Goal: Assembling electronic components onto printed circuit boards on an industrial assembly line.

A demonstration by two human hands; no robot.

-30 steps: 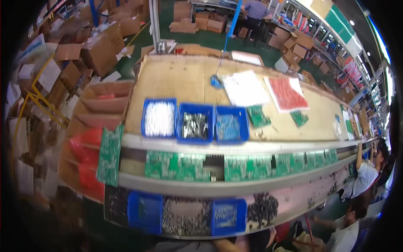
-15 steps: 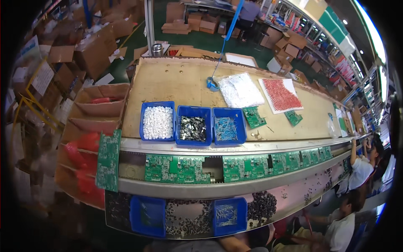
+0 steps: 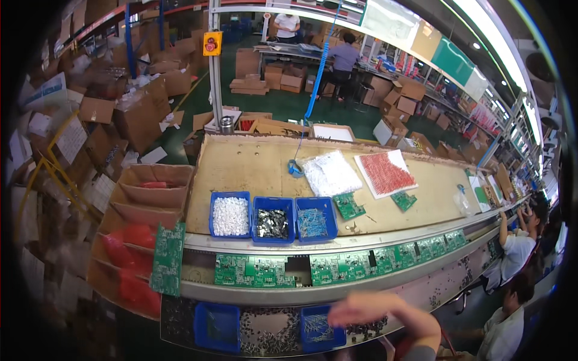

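My right hand [image 3: 365,308] reaches in from the lower right, over the near ledge. It is above the right edge of a blue bin [image 3: 314,337] of thin-leaded parts and beside a pile of small black components [image 3: 374,328]. Motion smears its fingers, so I cannot see whether it holds anything. My left hand is out of view. Past the hand, a row of green circuit boards [image 3: 253,271] lies in the conveyor rail [image 3: 241,293]. Another green circuit board [image 3: 167,259] lies across the rail's left end.
Blue bins hold white parts [image 3: 230,216], black parts [image 3: 272,224] and blue leaded parts [image 3: 312,222] behind the rail. Near left stands another blue bin [image 3: 217,346]. A partitioned cardboard box [image 3: 117,213] holds red bags. Co-workers [image 3: 518,246] sit along the line at right.
My right hand has come into view over the near ledge. The view has tilted up, so the bench sits lower and more of the room shows behind it.
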